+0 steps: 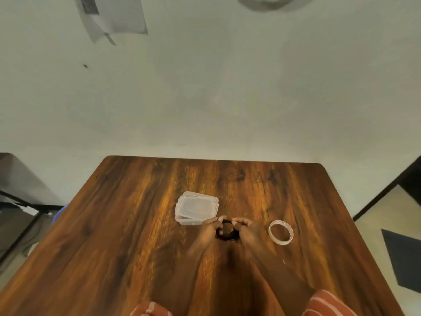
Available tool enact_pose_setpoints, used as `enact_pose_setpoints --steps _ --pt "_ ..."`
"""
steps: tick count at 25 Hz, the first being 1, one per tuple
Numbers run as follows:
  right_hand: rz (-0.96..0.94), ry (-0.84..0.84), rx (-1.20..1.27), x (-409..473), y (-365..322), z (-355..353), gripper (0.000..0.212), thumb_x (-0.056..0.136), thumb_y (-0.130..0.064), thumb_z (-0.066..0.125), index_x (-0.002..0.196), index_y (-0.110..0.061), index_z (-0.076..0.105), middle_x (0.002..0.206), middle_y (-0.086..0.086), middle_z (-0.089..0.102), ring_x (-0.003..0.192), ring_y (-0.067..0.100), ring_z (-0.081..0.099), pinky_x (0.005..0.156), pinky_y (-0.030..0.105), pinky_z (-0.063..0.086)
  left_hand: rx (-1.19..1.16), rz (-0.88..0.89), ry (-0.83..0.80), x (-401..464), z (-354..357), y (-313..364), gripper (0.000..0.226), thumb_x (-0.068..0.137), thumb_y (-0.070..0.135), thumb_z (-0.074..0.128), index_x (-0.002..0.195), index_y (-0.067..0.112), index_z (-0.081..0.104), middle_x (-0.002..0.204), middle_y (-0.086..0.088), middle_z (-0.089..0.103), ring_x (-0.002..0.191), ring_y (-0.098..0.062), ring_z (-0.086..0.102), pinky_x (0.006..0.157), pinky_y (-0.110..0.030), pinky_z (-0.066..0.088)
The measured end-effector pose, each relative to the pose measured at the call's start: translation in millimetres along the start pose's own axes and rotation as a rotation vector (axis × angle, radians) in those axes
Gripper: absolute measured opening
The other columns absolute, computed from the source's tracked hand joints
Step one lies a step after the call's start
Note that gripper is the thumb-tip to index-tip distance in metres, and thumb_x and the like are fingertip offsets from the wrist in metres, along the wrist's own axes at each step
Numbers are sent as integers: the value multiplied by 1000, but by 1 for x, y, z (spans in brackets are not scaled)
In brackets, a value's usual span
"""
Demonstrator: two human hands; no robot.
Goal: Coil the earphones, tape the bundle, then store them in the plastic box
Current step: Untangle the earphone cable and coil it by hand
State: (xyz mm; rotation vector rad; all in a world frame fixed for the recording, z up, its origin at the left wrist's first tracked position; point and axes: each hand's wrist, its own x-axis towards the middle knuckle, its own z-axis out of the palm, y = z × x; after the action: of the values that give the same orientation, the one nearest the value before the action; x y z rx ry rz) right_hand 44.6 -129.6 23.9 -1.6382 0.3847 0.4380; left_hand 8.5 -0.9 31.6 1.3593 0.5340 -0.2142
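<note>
Black earphones, coiled, pinched between left hand and right hand above the surface, likely holding loops together; tape roll right, lidded plastic box just behind.

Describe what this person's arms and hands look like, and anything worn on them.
Both hands are bare: the left hand and right hand show no gloves, and rings or a watch cannot be made out. The forearms are uncovered. Short sleeves in rust red with thin pale stripes appear at the bottom edge.
</note>
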Motion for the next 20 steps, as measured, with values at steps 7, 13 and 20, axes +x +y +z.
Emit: enact_pose_setpoints --steps 7,13,20 --pt "-8 -9 -191 13 71 -3 10 89 -8 65 89 -14 74 90 7 75 79 21 72 60 31 62 245 -207 106 10 -2 -42 25 95 7 50 114 -3 65 92 -11 65 78 -20 63 67 -26 52" --pt "-100 48 -469 27 85 5 12 92 -18 63 97 -24 72 95 -4 73 85 13 68 83 37 60 838 74 166 22 -4 -68 23 94 25 58 113 23 70 114 5 71 101 -8 65 93 -18 47" --pt "-308 2 -824 33 79 9 37 95 -24 56 132 -22 60 134 -1 58 121 18 53 103 29 39 1019 216 206 48 -5 -68 28 98 28 49 121 22 65 125 2 65 113 -14 60 96 -14 34"
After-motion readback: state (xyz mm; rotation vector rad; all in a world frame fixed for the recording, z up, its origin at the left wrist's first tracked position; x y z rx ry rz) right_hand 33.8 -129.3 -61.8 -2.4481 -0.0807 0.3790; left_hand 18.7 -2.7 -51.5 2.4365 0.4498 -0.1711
